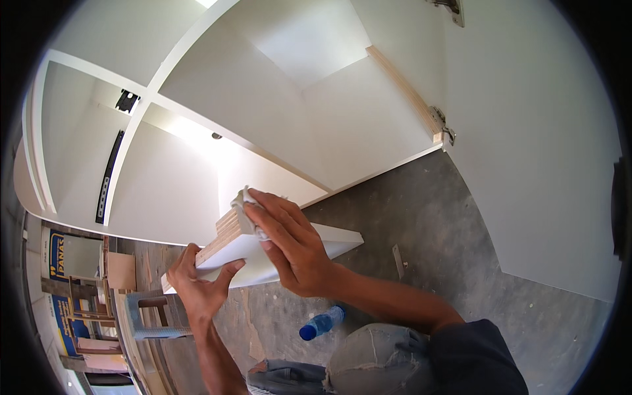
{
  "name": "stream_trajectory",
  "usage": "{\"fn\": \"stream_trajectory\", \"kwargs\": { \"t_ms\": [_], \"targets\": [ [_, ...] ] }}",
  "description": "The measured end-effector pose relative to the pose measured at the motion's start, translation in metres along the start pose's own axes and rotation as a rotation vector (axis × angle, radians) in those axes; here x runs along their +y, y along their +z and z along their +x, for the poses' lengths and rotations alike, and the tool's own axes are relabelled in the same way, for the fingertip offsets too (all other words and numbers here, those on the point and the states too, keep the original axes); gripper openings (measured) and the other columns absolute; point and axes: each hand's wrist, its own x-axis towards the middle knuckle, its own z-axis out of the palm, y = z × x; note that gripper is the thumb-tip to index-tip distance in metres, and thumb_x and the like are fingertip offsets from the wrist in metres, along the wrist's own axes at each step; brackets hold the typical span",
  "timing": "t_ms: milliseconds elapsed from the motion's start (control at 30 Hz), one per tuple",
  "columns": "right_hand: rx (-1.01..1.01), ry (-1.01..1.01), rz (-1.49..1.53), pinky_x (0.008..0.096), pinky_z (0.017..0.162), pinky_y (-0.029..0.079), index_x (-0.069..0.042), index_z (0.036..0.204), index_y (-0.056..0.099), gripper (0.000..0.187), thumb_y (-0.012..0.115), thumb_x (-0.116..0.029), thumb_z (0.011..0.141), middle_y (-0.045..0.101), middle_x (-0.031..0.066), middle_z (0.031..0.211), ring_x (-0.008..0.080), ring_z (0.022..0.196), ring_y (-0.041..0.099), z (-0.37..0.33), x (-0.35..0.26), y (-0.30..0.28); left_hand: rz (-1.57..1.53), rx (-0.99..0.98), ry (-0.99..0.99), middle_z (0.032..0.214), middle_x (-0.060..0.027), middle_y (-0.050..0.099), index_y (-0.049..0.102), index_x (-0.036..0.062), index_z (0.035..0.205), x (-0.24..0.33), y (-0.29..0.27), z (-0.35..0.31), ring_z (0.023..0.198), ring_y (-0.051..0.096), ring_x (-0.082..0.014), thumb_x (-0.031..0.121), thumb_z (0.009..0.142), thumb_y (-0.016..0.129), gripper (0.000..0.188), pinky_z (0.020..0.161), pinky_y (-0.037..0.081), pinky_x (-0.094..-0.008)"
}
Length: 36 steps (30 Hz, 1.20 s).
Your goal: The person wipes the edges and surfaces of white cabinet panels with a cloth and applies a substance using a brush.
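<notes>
One white plywood-edged panel (pixel 238 252) sits between the hands: the left hand (pixel 203 280) grips its lower left end, thumb spread from the fingers, while the right hand (pixel 299 253), loosely curled, holds a pale cloth (pixel 239 201) against its upper corner. Below the right hand is a blue-capped bottle (pixel 322 322); beyond both hands, a white cabinet (pixel 276 145).

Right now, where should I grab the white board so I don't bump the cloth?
Probably the white board by its lower-left end, from the left. Its striped edge looks narrow enough to wrap: the left hand grips there, thumb toward the white side. The right hand holds the cloth at the upper corner, so stay clear.
</notes>
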Motion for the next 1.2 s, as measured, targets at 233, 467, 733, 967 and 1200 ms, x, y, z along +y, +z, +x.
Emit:
{"fn": "stream_trajectory", "kwargs": {
  "t_ms": [233,467,733,967,1200],
  "targets": [
    [-0.019,0.167,-0.048,0.0489,0.117,0.037,0.001,0.147,0.051,0.043,0.05,-0.009,0.106,0.047,0.0223,0.154,0.0401,0.143,0.044,-0.054,0.032,-0.018,-0.076,0.009,-0.022,0.068,-0.0133,0.065,0.065,-0.0025,0.083,0.001,-0.003,0.004,0.061,0.062,-0.0271,0.029,0.063,0.097,0.05,0.065,0.049,-0.0382],
    [-0.057,0.046,-0.074,0.0484,0.116,0.039,0.0,0.148,0.05,0.043,0.049,-0.013,0.108,0.048,0.0218,0.154,0.0399,0.141,0.047,-0.042,0.036,-0.021,-0.066,-0.039,-0.103,0.072,-0.016,0.067,0.065,-0.0057,0.086,0.005,-0.005,0.003,0.065,0.063,-0.0296,0.03,0.062,0.098,0.054,0.072,0.051,-0.0404],
    [-0.082,0.007,0.085,0.0467,0.119,0.036,-0.001,0.15,0.049,0.047,0.054,-0.006,0.103,0.044,0.0196,0.158,0.0375,0.145,0.042,-0.004,0.011,-0.009,-0.047,0.079,0.001,0.066,-0.0135,0.063,0.063,-0.0009,0.078,-0.001,0.004,0.0,0.058,0.061,-0.0275,0.031,0.059,0.099,0.052,0.061,0.047,-0.0389],
    [-0.098,0.099,-0.005,0.0475,0.117,0.038,0.001,0.148,0.049,0.047,0.053,-0.004,0.102,0.044,0.0203,0.157,0.0392,0.143,0.043,-0.047,0.044,-0.025,-0.017,0.045,0.01,0.067,-0.0146,0.066,0.065,-0.002,0.082,-0.001,-0.001,0.004,0.057,0.063,-0.0276,0.031,0.062,0.097,0.05,0.061,0.049,-0.0382],
    [-0.116,0.032,-0.032,0.0469,0.116,0.038,0.006,0.146,0.05,0.046,0.051,-0.002,0.101,0.047,0.0245,0.154,0.0405,0.141,0.046,-0.035,0.042,-0.026,0.004,0.012,-0.006,0.066,-0.0146,0.065,0.065,-0.0024,0.081,-0.001,0.0,0.006,0.057,0.063,-0.0269,0.03,0.062,0.097,0.05,0.061,0.049,-0.039]
  ]
}}
